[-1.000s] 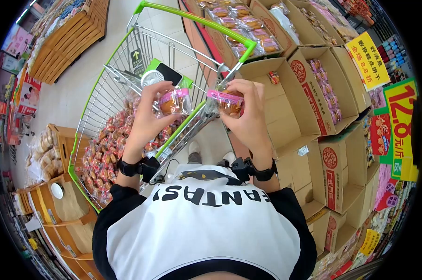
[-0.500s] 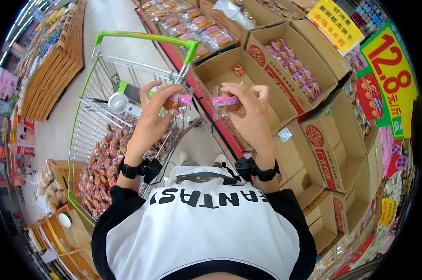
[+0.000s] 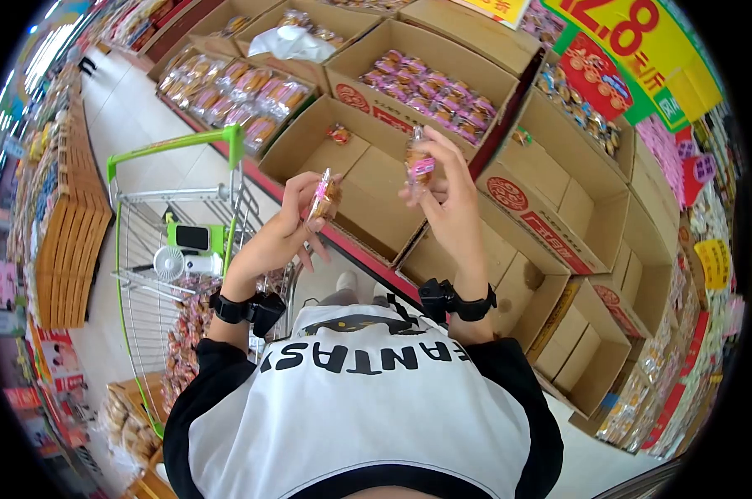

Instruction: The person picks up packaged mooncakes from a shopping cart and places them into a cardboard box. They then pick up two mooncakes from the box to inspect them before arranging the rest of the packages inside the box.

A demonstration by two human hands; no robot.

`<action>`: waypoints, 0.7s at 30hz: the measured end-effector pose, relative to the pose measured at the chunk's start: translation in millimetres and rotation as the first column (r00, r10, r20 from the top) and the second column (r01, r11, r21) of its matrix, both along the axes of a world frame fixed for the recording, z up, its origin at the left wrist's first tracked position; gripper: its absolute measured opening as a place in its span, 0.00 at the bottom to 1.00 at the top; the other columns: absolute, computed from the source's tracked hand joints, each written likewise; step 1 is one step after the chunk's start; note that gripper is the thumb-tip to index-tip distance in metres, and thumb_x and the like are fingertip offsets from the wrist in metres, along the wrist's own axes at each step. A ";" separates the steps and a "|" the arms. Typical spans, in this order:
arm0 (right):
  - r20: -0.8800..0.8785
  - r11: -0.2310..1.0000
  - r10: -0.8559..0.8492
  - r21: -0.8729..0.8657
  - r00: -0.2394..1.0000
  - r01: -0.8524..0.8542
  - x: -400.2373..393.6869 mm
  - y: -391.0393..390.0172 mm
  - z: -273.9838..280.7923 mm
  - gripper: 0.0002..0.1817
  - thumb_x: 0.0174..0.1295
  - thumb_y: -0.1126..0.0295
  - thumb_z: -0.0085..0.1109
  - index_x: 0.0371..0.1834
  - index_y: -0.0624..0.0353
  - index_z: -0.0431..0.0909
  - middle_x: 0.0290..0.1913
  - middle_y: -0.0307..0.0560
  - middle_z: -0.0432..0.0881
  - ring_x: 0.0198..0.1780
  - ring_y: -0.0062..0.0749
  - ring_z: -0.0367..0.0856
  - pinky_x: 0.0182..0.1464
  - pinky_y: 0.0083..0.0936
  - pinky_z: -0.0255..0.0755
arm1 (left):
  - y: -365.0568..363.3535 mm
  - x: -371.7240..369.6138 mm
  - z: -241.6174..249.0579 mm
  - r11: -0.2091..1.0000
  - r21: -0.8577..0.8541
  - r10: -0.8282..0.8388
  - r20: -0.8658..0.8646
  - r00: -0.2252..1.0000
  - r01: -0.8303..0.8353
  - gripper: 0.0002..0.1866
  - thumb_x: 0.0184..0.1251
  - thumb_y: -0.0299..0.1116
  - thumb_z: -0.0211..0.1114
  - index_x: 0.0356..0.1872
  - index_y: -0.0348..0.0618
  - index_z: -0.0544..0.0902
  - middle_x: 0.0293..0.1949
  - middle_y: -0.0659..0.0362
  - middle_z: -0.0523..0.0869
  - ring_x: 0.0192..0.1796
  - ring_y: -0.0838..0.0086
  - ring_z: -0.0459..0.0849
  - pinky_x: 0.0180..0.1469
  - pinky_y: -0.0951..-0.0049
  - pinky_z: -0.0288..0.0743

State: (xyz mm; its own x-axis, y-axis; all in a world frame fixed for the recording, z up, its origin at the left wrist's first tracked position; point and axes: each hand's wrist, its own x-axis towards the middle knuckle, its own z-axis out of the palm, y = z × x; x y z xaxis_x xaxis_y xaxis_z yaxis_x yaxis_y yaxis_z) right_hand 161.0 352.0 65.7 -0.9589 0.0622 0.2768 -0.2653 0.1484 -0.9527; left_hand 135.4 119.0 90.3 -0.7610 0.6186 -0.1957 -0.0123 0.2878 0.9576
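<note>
My left hand [image 3: 278,237] is closed on a clear-wrapped snack with a pink label [image 3: 323,196], held upright near the front edge of an open cardboard box [image 3: 368,179]. To its right, my right hand [image 3: 449,179] pinches a second pink-labelled snack [image 3: 421,165] above the same box. The two packets are apart. One small red-wrapped piece [image 3: 338,134] lies inside that box. Behind it stands a box full of pink-labelled packets [image 3: 430,91].
At the left stands a green-handled shopping cart [image 3: 172,150] with many wrapped snacks, a small white fan [image 3: 169,264] and a phone [image 3: 193,239]. More cardboard boxes [image 3: 551,195] extend to the right. A yellow and green price sign [image 3: 642,50] hangs at the upper right.
The view has turned, with the cart further left and the filled box further left and up. Both snacks have tilted from sideways to upright in my hands.
</note>
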 end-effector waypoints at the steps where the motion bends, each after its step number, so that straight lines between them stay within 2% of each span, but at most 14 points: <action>1: -0.056 0.993 -0.035 -0.117 0.998 0.028 -0.2 3.8 -2.2 0.23 0.51 0.85 0.50 0.52 0.55 0.65 0.63 0.50 0.57 0.39 0.31 0.80 0.32 0.19 0.76 | 4.1 -3.4 0.4 0.993 0.107 -0.058 0.066 0.996 0.050 0.27 0.62 0.21 0.43 0.58 0.47 0.43 0.63 0.46 0.56 0.32 0.64 0.83 0.17 0.80 0.77; 3: -0.145 0.958 -0.084 -0.285 0.986 0.039 0.8 13.3 -4.1 0.21 0.55 0.85 0.48 0.52 0.58 0.62 0.62 0.49 0.56 0.42 0.37 0.79 0.40 0.23 0.76 | 10.8 -12.8 -2.3 0.928 0.346 -0.217 0.189 0.958 0.142 0.28 0.63 0.24 0.47 0.57 0.51 0.42 0.65 0.44 0.51 0.34 0.56 0.83 0.21 0.73 0.80; 4: -0.143 0.957 -0.105 -0.285 0.984 0.060 2.5 17.9 -4.4 0.21 0.55 0.85 0.48 0.52 0.58 0.62 0.62 0.49 0.56 0.42 0.37 0.79 0.40 0.23 0.76 | 17.5 -14.9 -4.8 0.924 0.347 -0.237 0.190 0.953 0.161 0.28 0.63 0.24 0.47 0.57 0.51 0.42 0.65 0.44 0.51 0.34 0.56 0.83 0.21 0.73 0.80; 6: -0.165 0.890 -0.130 -0.454 0.978 0.042 5.8 25.9 -4.7 0.24 0.54 0.85 0.49 0.55 0.59 0.59 0.61 0.48 0.57 0.45 0.39 0.77 0.45 0.26 0.75 | 32.2 -17.2 -8.5 0.807 0.580 -0.227 0.124 0.966 0.115 0.28 0.62 0.25 0.51 0.56 0.53 0.45 0.65 0.44 0.47 0.39 0.49 0.80 0.30 0.66 0.82; 7: -0.153 0.885 -0.131 -0.462 0.979 0.046 8.7 31.7 -1.8 0.29 0.52 0.88 0.47 0.58 0.60 0.55 0.61 0.47 0.57 0.51 0.40 0.74 0.51 0.30 0.71 | 35.3 -21.7 -8.7 0.770 0.631 -0.252 0.166 0.953 0.094 0.28 0.58 0.22 0.54 0.54 0.55 0.49 0.66 0.45 0.44 0.48 0.43 0.75 0.40 0.59 0.79; 10: -0.127 0.849 -0.212 -0.515 0.969 0.118 15.0 43.1 4.5 0.33 0.47 0.91 0.44 0.59 0.60 0.54 0.62 0.47 0.55 0.55 0.40 0.71 0.54 0.33 0.69 | 40.8 -40.1 -16.1 0.660 0.748 -0.293 0.166 0.942 0.073 0.30 0.52 0.16 0.53 0.52 0.56 0.54 0.66 0.48 0.46 0.55 0.41 0.68 0.45 0.57 0.77; 11: -0.123 0.824 -0.225 -0.553 0.967 0.121 16.2 48.6 1.9 0.32 0.44 0.91 0.41 0.58 0.62 0.57 0.63 0.47 0.55 0.58 0.40 0.67 0.57 0.36 0.67 | 46.4 -45.0 -9.2 0.642 0.764 -0.300 0.166 0.940 0.070 0.28 0.46 0.17 0.55 0.50 0.54 0.60 0.67 0.51 0.47 0.58 0.44 0.65 0.46 0.61 0.76; 14: -0.168 0.839 -0.350 -0.495 0.921 0.228 12.2 59.2 7.0 0.28 0.46 0.88 0.40 0.55 0.62 0.62 0.63 0.47 0.56 0.60 0.40 0.64 0.57 0.38 0.67 | 50.7 -74.2 -21.1 0.541 0.833 -0.440 0.165 0.883 0.114 0.25 0.45 0.22 0.55 0.48 0.54 0.64 0.67 0.55 0.47 0.58 0.50 0.66 0.45 0.64 0.73; 15: -0.152 0.807 -0.391 -0.532 0.908 0.258 12.2 58.4 14.9 0.22 0.47 0.85 0.41 0.49 0.63 0.69 0.62 0.47 0.57 0.61 0.39 0.62 0.57 0.38 0.67 | 54.3 -79.2 -18.9 0.545 0.827 -0.456 0.159 0.875 0.134 0.16 0.48 0.31 0.58 0.41 0.49 0.69 0.67 0.55 0.49 0.55 0.58 0.69 0.40 0.73 0.70; 16: -0.154 0.805 -0.403 -0.529 0.902 0.269 12.0 59.3 19.9 0.22 0.47 0.85 0.41 0.49 0.63 0.69 0.62 0.47 0.57 0.61 0.39 0.62 0.57 0.38 0.67 | 56.4 -84.4 -17.3 0.541 0.829 -0.469 0.157 0.869 0.142 0.16 0.48 0.31 0.58 0.41 0.49 0.69 0.67 0.55 0.49 0.55 0.58 0.69 0.40 0.73 0.70; 18: -0.177 0.844 -0.449 -0.406 0.876 0.350 10.7 65.8 27.4 0.16 0.49 0.83 0.43 0.43 0.62 0.72 0.62 0.46 0.58 0.59 0.37 0.65 0.54 0.33 0.69 | 59.7 -94.7 -14.5 0.594 0.795 -0.473 0.221 0.853 0.124 0.10 0.52 0.33 0.59 0.34 0.47 0.69 0.66 0.55 0.52 0.53 0.63 0.70 0.38 0.77 0.68; 19: -0.154 0.829 -0.456 -0.432 0.876 0.355 9.0 71.6 30.4 0.10 0.49 0.82 0.49 0.36 0.62 0.74 0.60 0.47 0.59 0.57 0.33 0.65 0.51 0.27 0.68 | 63.2 -97.1 -9.6 0.651 0.747 -0.421 0.204 0.884 0.137 0.09 0.54 0.33 0.60 0.29 0.47 0.67 0.64 0.56 0.56 0.51 0.69 0.71 0.37 0.78 0.68; 20: -0.152 0.824 -0.468 -0.430 0.870 0.368 7.5 73.1 36.0 0.10 0.49 0.82 0.49 0.36 0.62 0.74 0.60 0.47 0.59 0.57 0.33 0.65 0.51 0.27 0.68 | 66.2 -102.0 -7.9 0.648 0.748 -0.433 0.207 0.877 0.144 0.09 0.54 0.33 0.60 0.29 0.47 0.67 0.64 0.56 0.56 0.51 0.69 0.71 0.37 0.78 0.68; 21: -0.195 0.851 -0.492 -0.315 0.849 0.420 6.4 74.1 42.9 0.09 0.49 0.82 0.52 0.34 0.62 0.74 0.59 0.48 0.61 0.57 0.31 0.65 0.50 0.25 0.68 | 70.2 -108.6 -6.9 0.719 0.676 -0.367 0.170 0.915 0.163 0.11 0.54 0.35 0.60 0.28 0.48 0.66 0.65 0.56 0.56 0.50 0.71 0.71 0.36 0.78 0.68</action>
